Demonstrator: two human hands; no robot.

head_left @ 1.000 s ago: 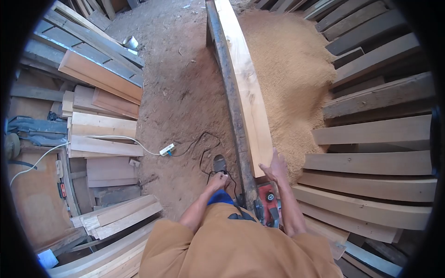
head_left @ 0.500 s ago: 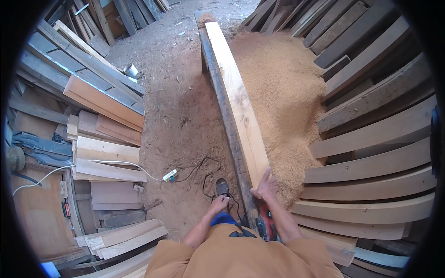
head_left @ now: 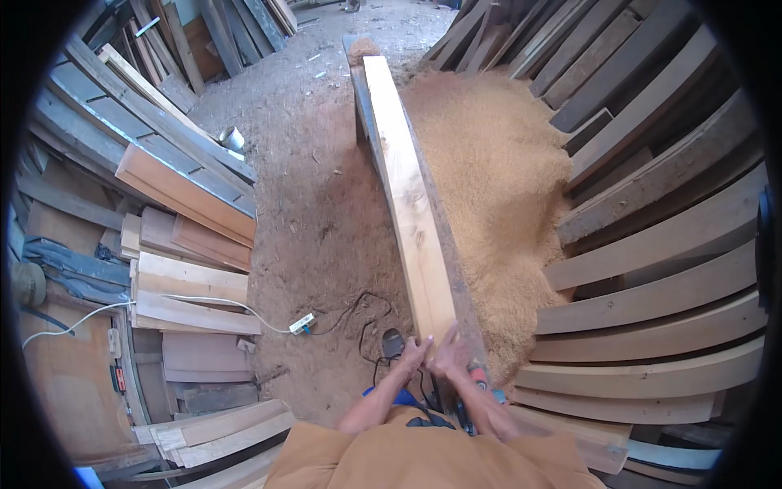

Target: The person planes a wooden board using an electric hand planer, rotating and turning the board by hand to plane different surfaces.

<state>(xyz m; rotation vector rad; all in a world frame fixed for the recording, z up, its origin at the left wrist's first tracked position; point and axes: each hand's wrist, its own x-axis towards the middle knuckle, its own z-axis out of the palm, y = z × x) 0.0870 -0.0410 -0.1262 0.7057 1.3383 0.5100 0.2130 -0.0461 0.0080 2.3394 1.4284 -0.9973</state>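
A long pale wooden plank (head_left: 414, 204) lies lengthwise on a narrow, dark wooden bench (head_left: 466, 314), with knots on its upper face. At the plank's near end, my left hand (head_left: 415, 353) grips the left corner. My right hand (head_left: 450, 357) holds the same end at its right side, thumb and fingers around the edge. Beside my right wrist sits a red power tool (head_left: 478, 376), mostly hidden by my forearm. A dark shoe (head_left: 393, 343) shows just left of my left hand.
A sawdust heap (head_left: 497, 187) lies right of the bench. Boards (head_left: 652, 322) lean along the right, and stacked planks (head_left: 191, 273) line the left. A white power strip (head_left: 301, 323) with a dark cable rests on the dirt floor. A white cup-like container (head_left: 231, 138) lies farther back.
The plank's near end has swung left across the bench and come closer to me. My left hand, earlier off the plank, now grips its corner; my right hand has moved left with it.
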